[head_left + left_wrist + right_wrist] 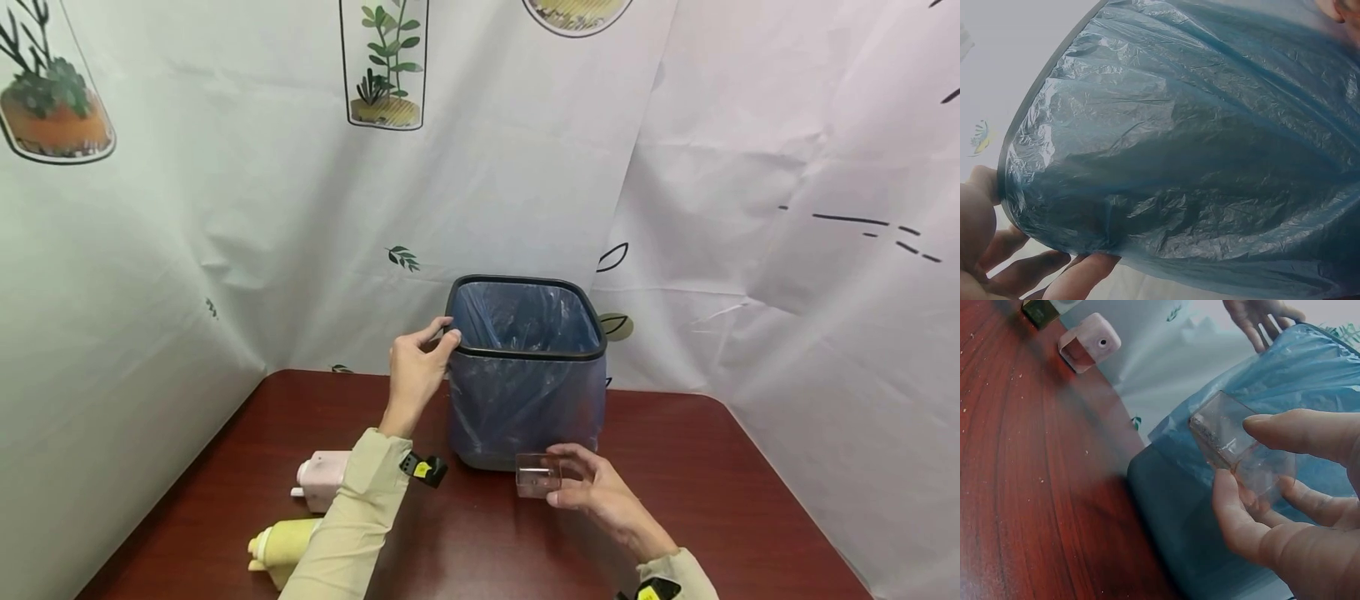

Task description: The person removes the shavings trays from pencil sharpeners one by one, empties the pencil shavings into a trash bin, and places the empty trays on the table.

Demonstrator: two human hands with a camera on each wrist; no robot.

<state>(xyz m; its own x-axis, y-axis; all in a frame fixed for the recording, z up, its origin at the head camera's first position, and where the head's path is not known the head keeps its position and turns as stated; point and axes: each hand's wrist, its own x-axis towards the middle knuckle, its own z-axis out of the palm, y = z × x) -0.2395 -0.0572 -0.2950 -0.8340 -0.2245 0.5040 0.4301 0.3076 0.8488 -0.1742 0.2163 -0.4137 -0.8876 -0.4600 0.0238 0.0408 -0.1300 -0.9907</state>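
Note:
A trash bin stands on the table, lined with a translucent blue bag held under a black rim ring. My left hand pinches the left side of this rim between thumb and fingers. In front of the bin, my right hand holds a small clear plastic drawer between thumb and fingertips, above the table. Dark specks show inside the drawer in the right wrist view. A pink pencil sharpener and a yellow pencil sharpener lie left of my left forearm, which partly covers them.
The dark red table has rounded far corners. White printed sheeting hangs close behind the bin and along both sides.

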